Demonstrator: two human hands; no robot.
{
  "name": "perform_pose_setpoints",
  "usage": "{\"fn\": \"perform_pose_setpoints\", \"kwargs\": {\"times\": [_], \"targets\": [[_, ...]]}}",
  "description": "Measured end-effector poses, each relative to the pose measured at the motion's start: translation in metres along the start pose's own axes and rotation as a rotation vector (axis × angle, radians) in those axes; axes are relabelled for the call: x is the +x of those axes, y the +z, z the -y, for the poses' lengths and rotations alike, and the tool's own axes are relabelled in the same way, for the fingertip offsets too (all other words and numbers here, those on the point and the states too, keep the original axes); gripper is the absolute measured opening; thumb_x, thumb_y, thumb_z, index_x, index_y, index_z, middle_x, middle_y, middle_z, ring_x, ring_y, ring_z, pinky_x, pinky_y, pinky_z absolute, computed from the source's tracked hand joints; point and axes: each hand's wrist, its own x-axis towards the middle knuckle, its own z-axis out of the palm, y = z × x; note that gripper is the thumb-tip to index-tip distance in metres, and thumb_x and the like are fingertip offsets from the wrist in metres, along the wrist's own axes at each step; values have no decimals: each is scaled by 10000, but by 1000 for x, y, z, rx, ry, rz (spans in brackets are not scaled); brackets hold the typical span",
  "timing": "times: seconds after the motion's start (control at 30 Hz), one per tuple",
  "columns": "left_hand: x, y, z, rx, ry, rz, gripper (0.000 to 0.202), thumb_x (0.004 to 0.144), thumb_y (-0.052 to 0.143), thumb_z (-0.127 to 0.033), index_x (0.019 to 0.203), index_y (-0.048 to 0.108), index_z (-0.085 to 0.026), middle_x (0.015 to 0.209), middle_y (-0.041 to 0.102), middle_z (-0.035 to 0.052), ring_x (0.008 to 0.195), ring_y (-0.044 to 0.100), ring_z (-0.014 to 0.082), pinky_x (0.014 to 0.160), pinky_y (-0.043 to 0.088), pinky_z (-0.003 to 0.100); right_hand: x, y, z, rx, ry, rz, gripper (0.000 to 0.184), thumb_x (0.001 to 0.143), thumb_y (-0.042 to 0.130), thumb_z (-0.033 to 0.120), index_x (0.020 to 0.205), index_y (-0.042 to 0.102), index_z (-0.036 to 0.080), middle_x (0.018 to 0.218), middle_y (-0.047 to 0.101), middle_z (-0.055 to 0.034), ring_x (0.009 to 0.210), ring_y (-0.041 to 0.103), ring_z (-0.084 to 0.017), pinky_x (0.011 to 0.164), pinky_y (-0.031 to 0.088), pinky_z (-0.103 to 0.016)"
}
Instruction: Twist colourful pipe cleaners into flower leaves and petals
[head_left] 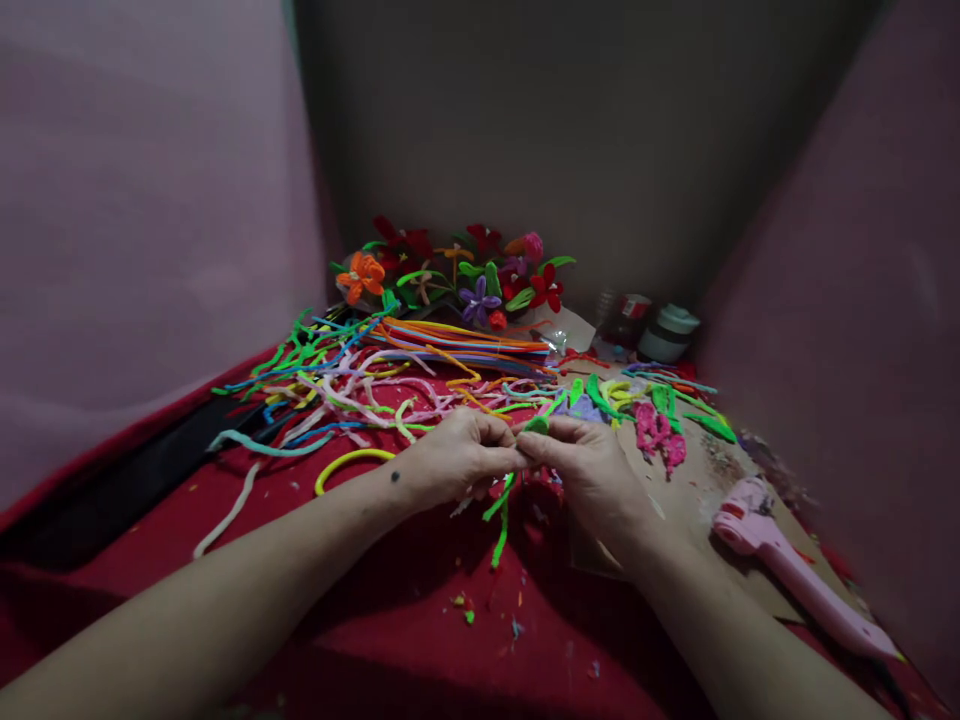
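Observation:
My left hand (469, 452) and my right hand (589, 465) meet at the middle of the view, both closed with thumb and fingers pinched together. Between them is a green pipe cleaner (536, 426), its looped part showing above my right fingers. Green pipe-cleaner ends (501, 525) hang below the hands; whether they belong to the same piece is hidden. Just behind my fingers lie loose pipe cleaners (367, 395) in pink, white, yellow and other colours. Beside my right hand, pink pipe-cleaner shapes (658, 435) rest on a cardboard sheet (682, 490).
Pipe-cleaner flowers (480, 300) stand in a cluster at the back, behind a bundle of straight pipe cleaners (472, 340). A pink glue gun (802, 570) lies at the right. A lidded jar (669, 332) stands at the back right. Coloured scraps (466, 608) dot the red cloth (420, 620).

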Motion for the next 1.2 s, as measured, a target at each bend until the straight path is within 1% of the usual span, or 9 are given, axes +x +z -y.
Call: {"fn": "perform_pose_setpoints", "kwargs": {"times": [0.2,0.23,0.37,0.5,0.6,0.7,0.83,1.03,1.2], "targets": [[3,5,3,73,-51,-40,170,690,541,-237,552,484,-156,370,411,-76,300,362,48,322,233,165,-7,8,0,-198,-119,-140,72,651,658,207,590,662,170,594,579,8,598,493,-119,596,398,-250],[3,4,3,68,-58,-39,187,685,547,-238,534,469,-159,362,403,-76,295,356,49,317,223,168,-7,8,-1,-178,-97,-120,47,655,659,214,646,683,174,620,592,6,609,500,-121,601,401,-250],[1,-1,1,-37,-82,50,269,696,562,-283,495,422,-173,324,358,-77,264,300,53,300,194,187,-1,1,-4,-12,4,1,265,724,626,316,951,684,191,715,618,-7,610,497,-111,580,397,-247],[1,-4,3,-86,-51,124,256,695,579,-305,524,440,-176,338,358,-81,267,286,57,302,206,196,2,-6,-8,-52,11,-4,235,744,606,371,758,685,150,587,543,5,533,431,-95,515,340,-235],[0,-3,3,-15,-13,132,237,705,564,-277,529,447,-168,366,378,-74,295,302,50,320,215,191,0,-5,-8,-148,-50,-102,225,724,623,349,618,617,151,557,511,18,527,410,-91,513,320,-234],[0,-3,1,-10,15,173,242,717,556,-269,531,442,-164,371,375,-74,306,296,44,328,214,187,-1,-3,-9,-168,-69,-129,267,733,609,347,559,532,160,524,467,34,499,382,-83,492,291,-234],[-1,-3,3,-60,24,191,264,720,580,-303,547,440,-161,380,390,-73,301,311,41,315,225,175,0,-4,-8,-142,-5,-76,317,745,589,393,552,490,162,484,415,47,454,337,-75,456,255,-235],[4,-4,12,-277,-39,155,264,745,565,-390,673,539,-137,441,546,-13,262,372,59,272,231,175,0,-4,-8,-216,-105,-134,295,740,603,386,575,538,150,522,455,37,500,373,-75,496,296,-226],[2,0,10,-318,-30,153,232,767,538,-329,667,563,-121,428,548,-8,245,346,48,272,226,175,0,-2,-11,-59,42,0,270,725,621,409,653,586,151,539,519,25,470,430,-85,473,323,-229]]}}
